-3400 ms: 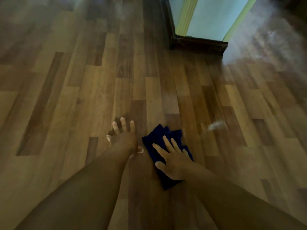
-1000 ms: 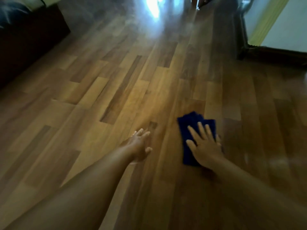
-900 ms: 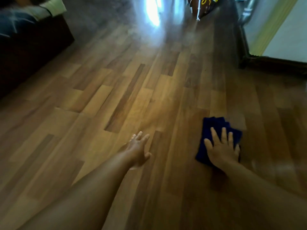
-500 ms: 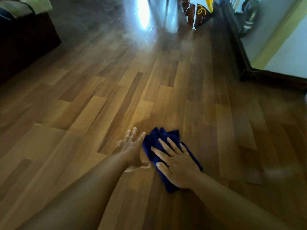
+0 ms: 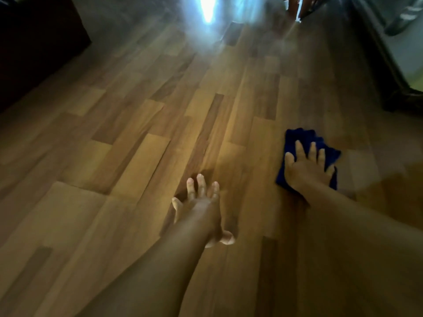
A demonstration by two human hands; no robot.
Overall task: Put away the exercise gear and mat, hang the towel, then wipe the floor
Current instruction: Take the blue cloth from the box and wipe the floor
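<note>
While the left hand (image 5: pixel 201 202) is being braced flat on the floor (image 5: pixel 137 156), the blue cloth (image 5: pixel 304 143), well right of it, is being pressed under the right hand (image 5: pixel 306 170), fingers straight.

Single view from the camera on my head, looking forward and steeply down along both my forearms, close above the brown wood-plank floor (image 5: pixel 142 156). Beyond my fingertips the view reaches a bright window glare (image 5: pixel 207 10).
</note>
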